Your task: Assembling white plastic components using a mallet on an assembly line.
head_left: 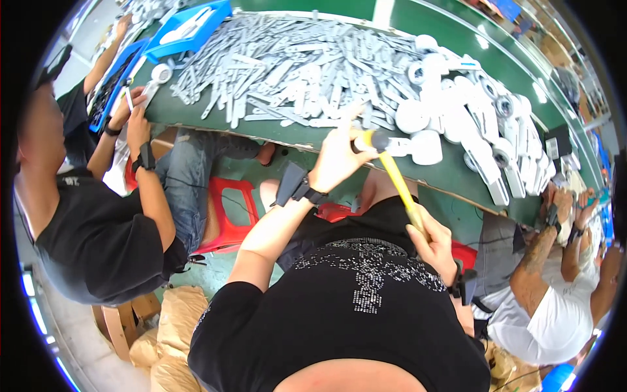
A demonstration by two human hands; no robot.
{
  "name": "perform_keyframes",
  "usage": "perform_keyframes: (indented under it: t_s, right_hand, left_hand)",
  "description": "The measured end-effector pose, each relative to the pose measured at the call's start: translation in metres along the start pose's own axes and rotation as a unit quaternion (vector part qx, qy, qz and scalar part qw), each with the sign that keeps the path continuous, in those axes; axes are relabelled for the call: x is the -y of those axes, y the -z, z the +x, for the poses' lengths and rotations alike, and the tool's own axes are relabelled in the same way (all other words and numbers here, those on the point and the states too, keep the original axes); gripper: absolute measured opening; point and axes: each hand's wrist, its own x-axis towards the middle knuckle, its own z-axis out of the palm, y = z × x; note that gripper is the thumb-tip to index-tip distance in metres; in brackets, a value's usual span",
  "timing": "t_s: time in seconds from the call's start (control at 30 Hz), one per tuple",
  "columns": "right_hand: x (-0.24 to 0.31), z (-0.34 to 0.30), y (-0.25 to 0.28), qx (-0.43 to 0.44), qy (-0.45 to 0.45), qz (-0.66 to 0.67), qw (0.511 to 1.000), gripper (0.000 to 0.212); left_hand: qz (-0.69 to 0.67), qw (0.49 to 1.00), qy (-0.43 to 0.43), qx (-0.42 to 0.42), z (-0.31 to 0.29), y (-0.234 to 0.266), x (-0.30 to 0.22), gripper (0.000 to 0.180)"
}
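Observation:
My right hand (432, 240) is closed around the yellow handle of a hammer (400, 186). The hammer's dark head lies over the table's near edge, right beside my left hand (338, 158). My left hand is closed on a white plastic part with a round end (426, 147); that end points right, and the hammer head covers some of its narrow middle. Beyond my hands spreads a heap of loose grey strip-shaped plastic pieces (294, 68). Right of it lies a pile of white handle-shaped parts with round heads (483, 124).
The green table (274, 133) has its near edge against my lap. At far left are a blue tray (189, 31) and a co-worker's hands (136, 111) with a white part. Other workers' hands (563, 204) are at right. A red stool (232, 212) stands left of me.

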Motion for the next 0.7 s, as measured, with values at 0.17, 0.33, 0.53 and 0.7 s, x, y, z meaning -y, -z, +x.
perform_keyframes:
  t_s: [0.17,0.33,0.53,0.7]
  right_hand:
    - [0.007,-0.010,0.020,0.018,-0.183,0.034,0.982,0.041]
    - [0.000,-0.018,0.028,-0.008,-0.179,0.024,0.984,0.040]
    - [-0.015,-0.022,0.029,-0.018,-0.161,0.041,0.986,0.039]
    - [-0.044,-0.037,0.031,-0.051,-0.148,0.044,0.987,0.039]
  left_hand:
    - [0.045,0.996,-0.072,0.019,0.001,0.002,0.001,0.064]
    - [0.153,0.976,-0.153,0.029,-0.003,-0.003,-0.005,0.037]
    - [0.188,0.968,-0.167,0.026,0.000,-0.010,-0.007,0.042]
    - [0.207,0.966,-0.154,0.031,-0.001,-0.012,-0.006,0.039]
